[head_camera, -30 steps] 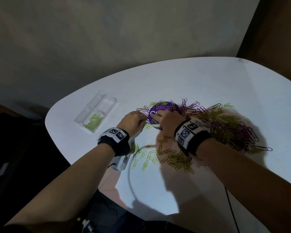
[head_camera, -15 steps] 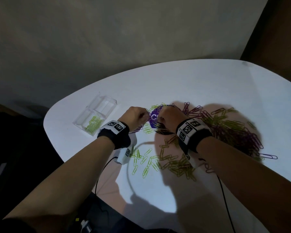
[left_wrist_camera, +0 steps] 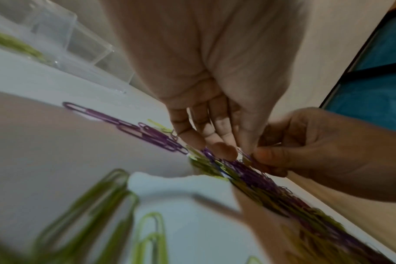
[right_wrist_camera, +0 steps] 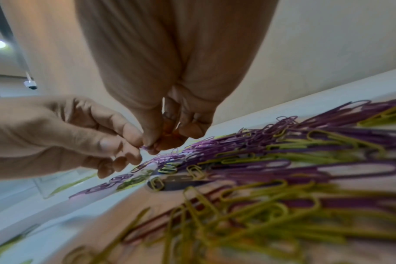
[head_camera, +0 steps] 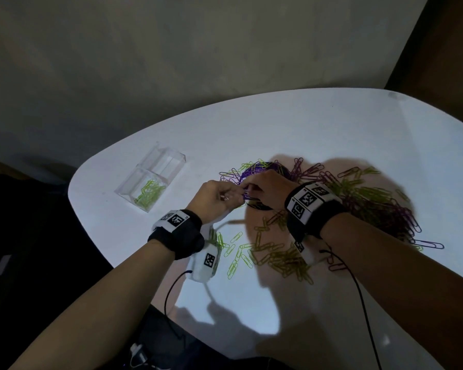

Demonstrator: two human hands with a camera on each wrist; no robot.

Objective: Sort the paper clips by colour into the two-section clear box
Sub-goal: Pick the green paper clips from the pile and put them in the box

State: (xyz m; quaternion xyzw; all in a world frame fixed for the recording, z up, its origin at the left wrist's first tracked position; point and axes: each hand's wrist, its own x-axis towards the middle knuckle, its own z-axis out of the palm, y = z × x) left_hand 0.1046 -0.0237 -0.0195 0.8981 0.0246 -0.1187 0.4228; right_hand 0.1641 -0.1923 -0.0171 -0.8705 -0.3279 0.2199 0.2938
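Both hands meet over the mixed heap: the left hand (head_camera: 216,196) and right hand (head_camera: 265,188) each pinch what looks like one purple clip (right_wrist_camera: 145,147), probably unhooking it. The clear box (head_camera: 155,177), green clips in its near section, waits left of the left hand on the table (head_camera: 278,124).

bench (head_camera: 318,121): white, rounded | left edge: clear box (head_camera: 150,180), green clips in its near section | centre to right edge: mixed purple-green clip heap (head_camera: 372,204) | near edge: loose green clips (head_camera: 278,256)
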